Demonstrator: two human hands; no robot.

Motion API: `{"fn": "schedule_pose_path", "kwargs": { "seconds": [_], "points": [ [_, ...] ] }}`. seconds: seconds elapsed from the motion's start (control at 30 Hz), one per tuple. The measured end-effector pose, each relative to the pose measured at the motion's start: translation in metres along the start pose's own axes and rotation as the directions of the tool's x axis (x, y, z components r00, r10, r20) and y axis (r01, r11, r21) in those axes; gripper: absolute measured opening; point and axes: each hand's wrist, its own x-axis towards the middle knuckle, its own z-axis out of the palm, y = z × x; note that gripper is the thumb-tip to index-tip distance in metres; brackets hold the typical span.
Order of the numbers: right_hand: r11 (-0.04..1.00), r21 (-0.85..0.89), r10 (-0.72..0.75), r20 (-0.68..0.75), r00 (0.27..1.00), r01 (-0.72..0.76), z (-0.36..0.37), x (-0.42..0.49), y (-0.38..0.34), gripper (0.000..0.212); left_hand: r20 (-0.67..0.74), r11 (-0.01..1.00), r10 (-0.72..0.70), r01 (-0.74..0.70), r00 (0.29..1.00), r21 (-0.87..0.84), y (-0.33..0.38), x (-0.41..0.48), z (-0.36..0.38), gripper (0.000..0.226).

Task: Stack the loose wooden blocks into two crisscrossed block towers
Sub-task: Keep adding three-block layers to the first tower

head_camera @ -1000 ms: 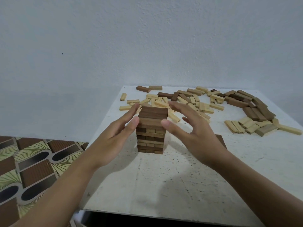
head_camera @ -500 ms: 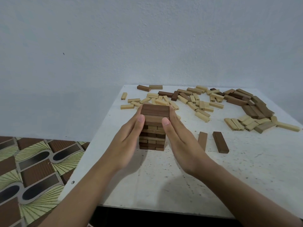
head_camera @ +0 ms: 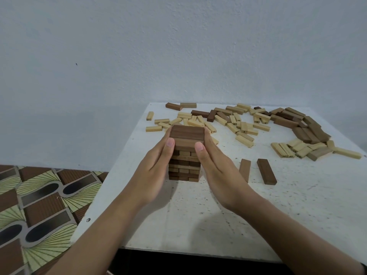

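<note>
One crisscrossed block tower (head_camera: 186, 153) of dark and pale layers stands on the white table (head_camera: 258, 205), left of centre. My left hand (head_camera: 153, 171) presses flat against its left side and my right hand (head_camera: 216, 169) against its right side, fingers straight, thumbs on the front face near the top. Loose pale blocks (head_camera: 240, 124) lie scattered behind the tower. A heap of dark blocks (head_camera: 305, 128) lies at the back right. Two dark blocks (head_camera: 266, 171) lie apart, just right of my right hand.
The table's left edge runs close to the tower, with patterned floor (head_camera: 39, 205) below it. A plain wall (head_camera: 178, 46) rises behind the table. A row of pale blocks (head_camera: 286, 148) lies at the right. Bare tabletop lies in front of the tower.
Both hands closed in from either side until their palms came flat against the tower. The view also shifted, revealing the two dark blocks at the right.
</note>
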Motion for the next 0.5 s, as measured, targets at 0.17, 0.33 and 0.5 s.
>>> {"fn": "schedule_pose_path", "kwargs": {
  "seconds": [0.17,0.33,0.5],
  "points": [
    [0.999,0.015,0.043,-0.015,0.999,-0.043,-0.008,-0.007,-0.006,0.08,0.005,0.998,-0.048,0.047,0.999,0.042,-0.002,-0.001,-0.007,0.051],
    [0.996,-0.072,0.058,-0.012,0.998,-0.059,-0.046,-0.007,-0.006,0.074,0.132,0.992,-0.111,0.101,0.985,0.076,-0.001,0.001,-0.05,0.062],
    [0.96,-0.278,0.065,0.129,0.99,-0.027,-0.079,0.006,0.007,0.093,0.259,0.908,-0.179,0.058,0.949,0.414,-0.019,0.017,-0.089,0.088]
  ]
}}
